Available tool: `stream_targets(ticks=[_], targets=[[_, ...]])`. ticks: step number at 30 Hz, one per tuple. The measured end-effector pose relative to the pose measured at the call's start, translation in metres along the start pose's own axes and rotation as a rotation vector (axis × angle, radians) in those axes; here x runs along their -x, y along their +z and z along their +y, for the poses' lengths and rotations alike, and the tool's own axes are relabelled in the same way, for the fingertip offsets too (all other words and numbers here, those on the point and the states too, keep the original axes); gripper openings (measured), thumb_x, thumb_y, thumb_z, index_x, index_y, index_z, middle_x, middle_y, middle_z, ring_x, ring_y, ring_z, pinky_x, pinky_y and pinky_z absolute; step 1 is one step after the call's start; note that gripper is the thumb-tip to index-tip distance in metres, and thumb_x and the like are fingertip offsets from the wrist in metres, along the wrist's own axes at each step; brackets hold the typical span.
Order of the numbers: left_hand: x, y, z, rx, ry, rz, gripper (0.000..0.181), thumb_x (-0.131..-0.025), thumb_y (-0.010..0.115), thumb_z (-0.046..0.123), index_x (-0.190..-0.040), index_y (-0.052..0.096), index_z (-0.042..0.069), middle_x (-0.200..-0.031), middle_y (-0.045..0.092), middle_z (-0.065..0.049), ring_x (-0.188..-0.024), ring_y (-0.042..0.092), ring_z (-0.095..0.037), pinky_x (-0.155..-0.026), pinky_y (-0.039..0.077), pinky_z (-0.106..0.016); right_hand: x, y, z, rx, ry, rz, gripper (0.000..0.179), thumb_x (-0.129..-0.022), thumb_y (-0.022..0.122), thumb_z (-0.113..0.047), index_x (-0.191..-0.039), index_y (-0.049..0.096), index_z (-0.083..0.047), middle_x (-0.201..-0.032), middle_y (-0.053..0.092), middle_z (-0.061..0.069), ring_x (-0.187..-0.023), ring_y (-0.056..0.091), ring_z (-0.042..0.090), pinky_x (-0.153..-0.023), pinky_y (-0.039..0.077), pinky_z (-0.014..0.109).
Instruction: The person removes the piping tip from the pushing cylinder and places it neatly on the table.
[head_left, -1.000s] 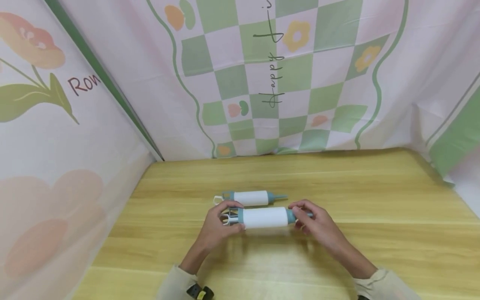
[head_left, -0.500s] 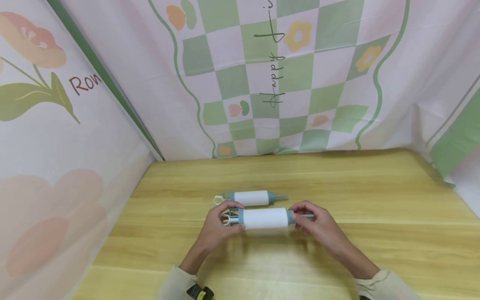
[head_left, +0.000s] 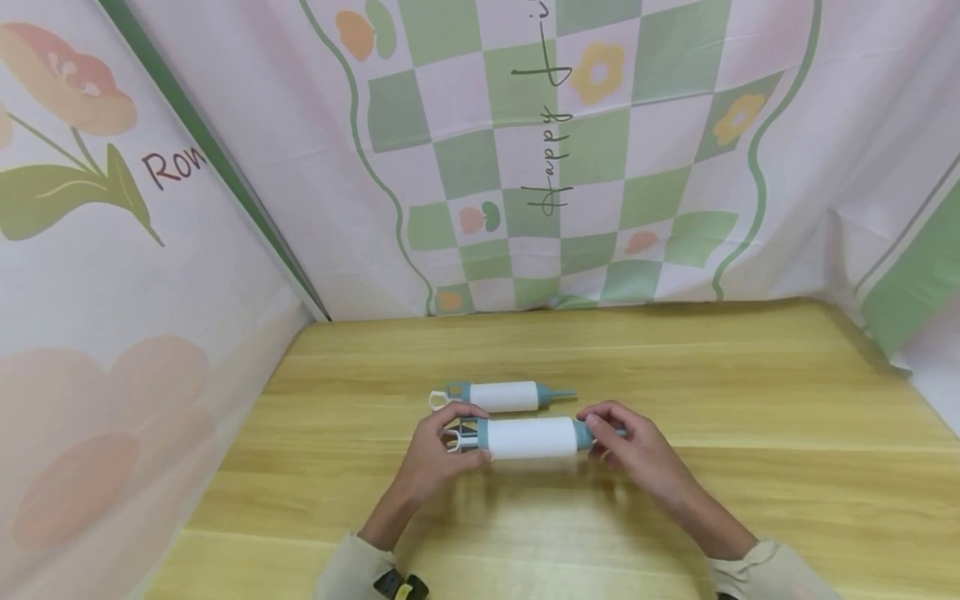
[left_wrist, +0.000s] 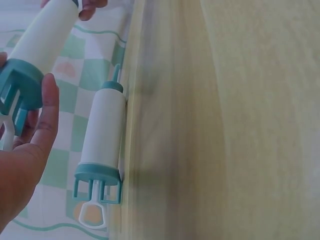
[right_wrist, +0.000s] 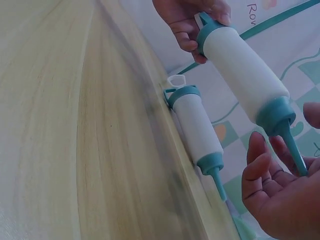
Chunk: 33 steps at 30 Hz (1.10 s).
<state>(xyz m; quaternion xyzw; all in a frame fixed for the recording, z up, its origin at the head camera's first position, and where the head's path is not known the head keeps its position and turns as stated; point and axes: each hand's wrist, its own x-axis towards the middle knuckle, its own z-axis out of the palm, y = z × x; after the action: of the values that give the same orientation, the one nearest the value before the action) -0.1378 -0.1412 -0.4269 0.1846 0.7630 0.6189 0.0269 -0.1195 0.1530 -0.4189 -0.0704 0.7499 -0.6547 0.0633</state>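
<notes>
A large white plastic syringe [head_left: 531, 437] with teal ends is held level above the table by both hands. My left hand [head_left: 438, 450] grips its teal handle-end collar, thumb on the near side and fingers on the far side; the white pull handle sits inside that palm. At the other end, my right hand [head_left: 630, 442] has thumb and fingers curled around the teal nozzle cap [right_wrist: 276, 115], and the thin nozzle runs between them. A second matching syringe [head_left: 504, 397] lies on the table just behind, its nozzle pointing right too.
The wooden table [head_left: 675, 358] reaches back to a hanging curtain [head_left: 600, 142] with green checks and flowers. Another printed curtain [head_left: 187, 275] borders the left side. A dark watch band [head_left: 401, 586] shows at the left sleeve.
The right thumb shifted down over the nozzle cap and then back up. My left hand and both syringes stay nearly in place.
</notes>
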Motion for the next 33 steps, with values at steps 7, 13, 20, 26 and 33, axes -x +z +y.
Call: stream_targets(ticks=[7,13,20,26,33], targets=[[0.0002,0.0008,0.0006,0.005,-0.005,0.0,0.041,-0.075,0.079,0.008,-0.114,0.067,0.009,-0.123,0.059,-0.008,-0.101,0.058,-0.027,-0.08,0.054,-0.042,0.0001,0.001,-0.002,0.028,0.066,0.007,0.036,-0.104,0.056,-0.025,-0.123,0.058,0.006,-0.097,0.062,0.012,-0.082,0.061,0.026,-0.07,0.054,0.034],[0.0006,0.0009,0.0002,0.011,-0.012,0.001,0.041,-0.075,0.079,0.007,-0.115,0.067,0.009,-0.123,0.059,-0.008,-0.1,0.058,-0.027,-0.08,0.054,-0.042,0.0004,-0.0008,0.0004,0.018,0.025,-0.028,0.033,-0.103,0.058,-0.022,-0.121,0.058,0.006,-0.099,0.061,0.012,-0.083,0.059,0.025,-0.069,0.054,0.035],[0.0013,0.0,-0.0003,0.011,-0.008,0.002,0.041,-0.075,0.079,0.009,-0.115,0.067,0.009,-0.123,0.059,-0.009,-0.099,0.059,-0.027,-0.079,0.054,-0.041,0.0008,-0.0021,0.0038,0.001,-0.026,-0.047,0.031,-0.099,0.064,-0.015,-0.122,0.058,0.005,-0.104,0.061,0.015,-0.086,0.061,0.026,-0.071,0.054,0.033],[0.0017,-0.001,-0.0003,0.008,0.0,0.001,0.041,-0.075,0.078,0.01,-0.115,0.067,0.008,-0.123,0.059,-0.009,-0.099,0.058,-0.027,-0.079,0.054,-0.04,0.0013,-0.0026,0.0024,0.015,-0.061,-0.048,0.034,-0.101,0.061,-0.014,-0.127,0.054,0.005,-0.106,0.062,0.015,-0.088,0.062,0.029,-0.072,0.054,0.033],[0.0012,-0.0011,0.0006,0.015,-0.004,-0.002,0.041,-0.076,0.078,0.009,-0.115,0.066,0.008,-0.122,0.058,-0.01,-0.099,0.059,-0.027,-0.079,0.054,-0.041,0.0011,0.002,-0.0012,0.127,-0.024,0.023,0.035,-0.105,0.054,-0.024,-0.128,0.056,0.003,-0.1,0.065,0.011,-0.082,0.062,0.028,-0.068,0.053,0.033]])
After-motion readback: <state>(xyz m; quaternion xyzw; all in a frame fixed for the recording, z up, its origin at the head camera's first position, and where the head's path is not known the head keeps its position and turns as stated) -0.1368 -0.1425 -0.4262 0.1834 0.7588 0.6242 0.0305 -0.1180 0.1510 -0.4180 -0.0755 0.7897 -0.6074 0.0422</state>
